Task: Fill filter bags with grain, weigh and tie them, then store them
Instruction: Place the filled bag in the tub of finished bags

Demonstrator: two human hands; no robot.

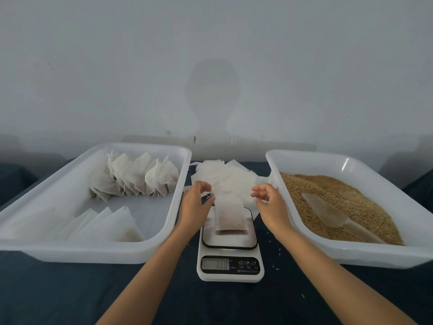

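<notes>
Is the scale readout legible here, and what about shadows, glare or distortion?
Head view: scale display too blurred to read; a soft head-shaped shadow on the wall; small glare on the right tray's rim; wide-angle bending splays both trays outward; light is dim and even.

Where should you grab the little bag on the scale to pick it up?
Probably at its top edge, coming from above and behind. The filled bag lies flat on the scale with the grain settled toward the near end, so the far end is loose, empty fabric with the drawstring, easy for fingers to pinch.
</notes>
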